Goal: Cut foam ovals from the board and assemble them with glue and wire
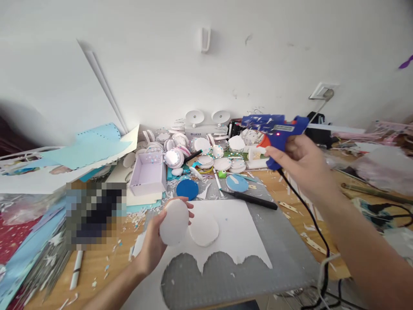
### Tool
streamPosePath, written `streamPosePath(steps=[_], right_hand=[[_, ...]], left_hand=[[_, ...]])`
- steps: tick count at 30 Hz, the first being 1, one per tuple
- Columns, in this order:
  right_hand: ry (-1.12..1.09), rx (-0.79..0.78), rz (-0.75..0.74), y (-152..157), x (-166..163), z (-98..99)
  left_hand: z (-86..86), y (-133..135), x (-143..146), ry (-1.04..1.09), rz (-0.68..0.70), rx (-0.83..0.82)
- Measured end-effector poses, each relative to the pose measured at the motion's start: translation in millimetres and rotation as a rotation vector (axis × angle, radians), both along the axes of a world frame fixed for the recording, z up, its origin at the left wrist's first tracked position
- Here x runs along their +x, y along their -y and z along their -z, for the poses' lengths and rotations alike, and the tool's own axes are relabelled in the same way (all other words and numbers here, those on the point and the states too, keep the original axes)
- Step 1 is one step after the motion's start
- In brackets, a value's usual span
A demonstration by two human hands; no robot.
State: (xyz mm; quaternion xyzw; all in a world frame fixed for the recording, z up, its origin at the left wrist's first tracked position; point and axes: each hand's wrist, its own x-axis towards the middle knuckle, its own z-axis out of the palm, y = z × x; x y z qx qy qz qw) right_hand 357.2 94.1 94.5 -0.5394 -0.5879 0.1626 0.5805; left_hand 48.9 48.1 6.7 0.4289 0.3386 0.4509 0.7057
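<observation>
Gripping one white disc (174, 222) above a cut white sheet (240, 219) was the left hand (154, 241), fingers curled behind it; the right hand (300, 159) clasped a blue glue gun (265, 123) (red light (278, 134) lit). Second disc (204, 231) lay flat on the sheet, over a grey mat (290, 254).

1. The left hand (154, 241) grips a white disc (174, 221) by its edge, tilted up above a scallop-cut white sheet (240, 226).
2. The right hand (301, 161) holds a blue hot glue gun (274, 129) raised, its red light lit, nozzle pointing left.
3. A second white disc (204, 231) lies on the sheet, which rests on a grey cutting mat (280, 258).
4. Beyond the sheet, a dark blue disc (187, 190) and a light blue disc (237, 183) lie apart.
5. A lilac box (146, 188) stands left of them on the scrap-strewn wooden worktop (129, 228).
</observation>
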Motion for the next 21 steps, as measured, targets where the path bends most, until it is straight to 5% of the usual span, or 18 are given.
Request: streamPosePath(steps=[5, 9, 15, 21], right_hand=[[0.031, -0.047, -0.164, -1.7, -35.9, 54.5], [-0.06, -0.187, -0.039, -3.1, -51.2, 95.7], [-0.122, -0.294, 0.087, 2.4, -64.1, 121.0], [0.068, -0.247, 0.021, 27.1, -70.8, 146.6]], left_hand=[[-0.6, -15.5, 3.7, 0.272, 0.001, -0.196], [6.3, -28.4, 4.3, 0.334, 0.002, -0.214], [30.9, -30.5, -0.6, 0.311, 0.135, -0.144], [36.3, -27.1, -4.8, 0.227, 0.219, -0.13]])
